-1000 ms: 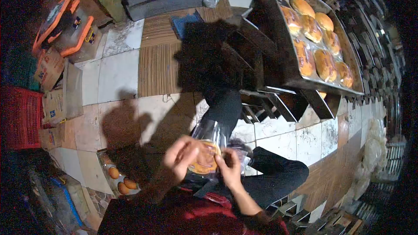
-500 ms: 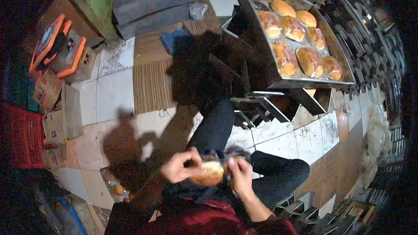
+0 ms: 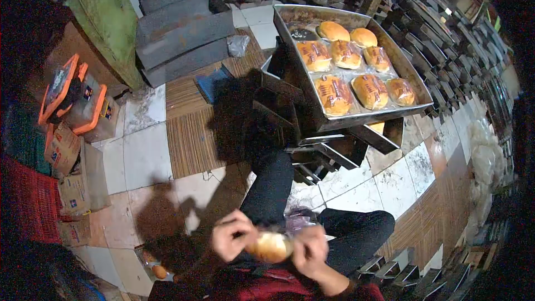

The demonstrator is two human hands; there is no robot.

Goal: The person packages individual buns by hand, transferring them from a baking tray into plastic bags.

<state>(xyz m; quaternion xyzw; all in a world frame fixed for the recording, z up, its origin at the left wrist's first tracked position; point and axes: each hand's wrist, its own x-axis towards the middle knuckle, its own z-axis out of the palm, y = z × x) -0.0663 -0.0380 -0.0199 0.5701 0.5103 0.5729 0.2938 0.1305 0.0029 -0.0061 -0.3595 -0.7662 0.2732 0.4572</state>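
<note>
Between my two hands, above my lap, is a bread bun (image 3: 272, 247), light on top and browned below, blurred by motion. My left hand (image 3: 234, 235) pinches at the bun's left side with bent fingers. At its right side, my right hand (image 3: 310, 249) has its fingers closed; a wrapper there is too blurred to make out clearly. Purplish plastic packaging (image 3: 298, 221) lies just beyond, between my legs. A metal tray (image 3: 368, 116) ahead on the right holds several buns in printed clear wrappers, such as this one (image 3: 333, 95), and two plain-looking ones at the back (image 3: 334, 31).
Dark metal trays (image 3: 334, 153) are stacked under the bun tray. At the left are orange-rimmed containers (image 3: 89, 103), cardboard boxes (image 3: 62, 147) and a red crate (image 3: 28, 203). Another bun (image 3: 159, 271) lies low at the left. More trays (image 3: 446, 50) line the right.
The view has tilted up, so my hands and the bun appear lower and the tray further left. The bun stays between my hands.
</note>
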